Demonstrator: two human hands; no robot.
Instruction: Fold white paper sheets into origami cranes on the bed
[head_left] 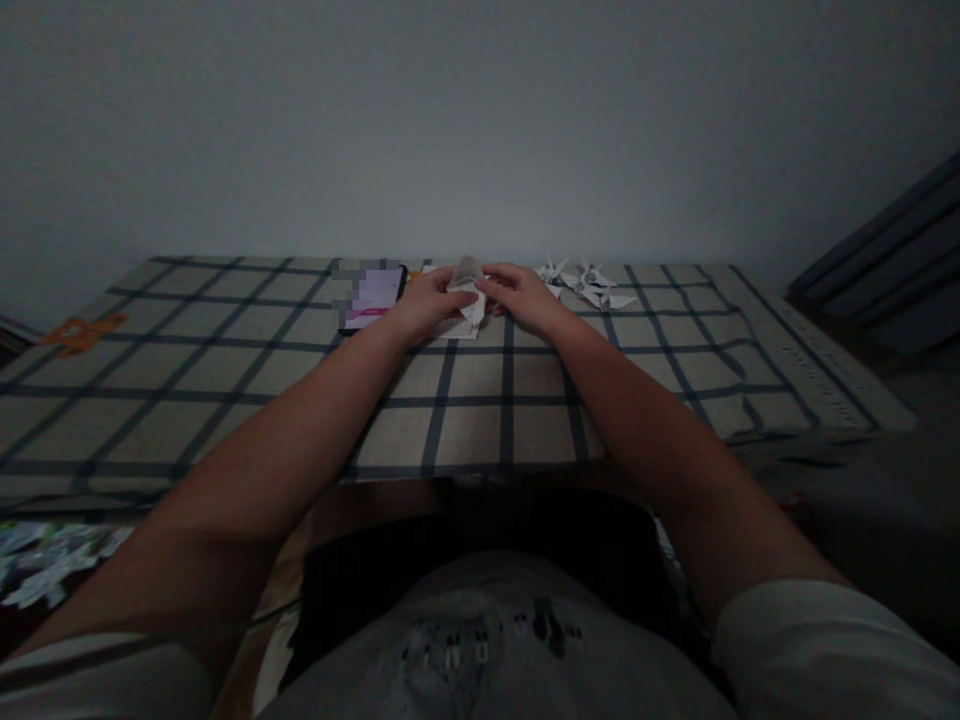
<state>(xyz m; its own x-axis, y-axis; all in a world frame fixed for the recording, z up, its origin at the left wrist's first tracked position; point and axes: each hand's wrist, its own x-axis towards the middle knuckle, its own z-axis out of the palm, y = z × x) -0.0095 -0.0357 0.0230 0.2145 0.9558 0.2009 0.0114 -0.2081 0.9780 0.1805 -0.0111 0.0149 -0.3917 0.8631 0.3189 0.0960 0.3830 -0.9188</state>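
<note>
Between my two hands is a partly folded piece of white paper (472,312), raised a little over the table. My left hand (433,303) pinches its left side, thumb on top. My right hand (517,292) grips the opposite side with thumb and fingers. A flap at the far end looks greyish and stands up. Beneath the hands lies more white paper (459,331), flat on the cloth and partly covered. Several folded paper cranes (592,283) sit just right of my right hand.
A phone (373,297) with a lit screen lies left of my left hand. The table wears a checked cloth (472,420) and stands against a grey wall (480,130). An orange object (84,332) is at the far left. White scraps (56,560) show below the table's left side.
</note>
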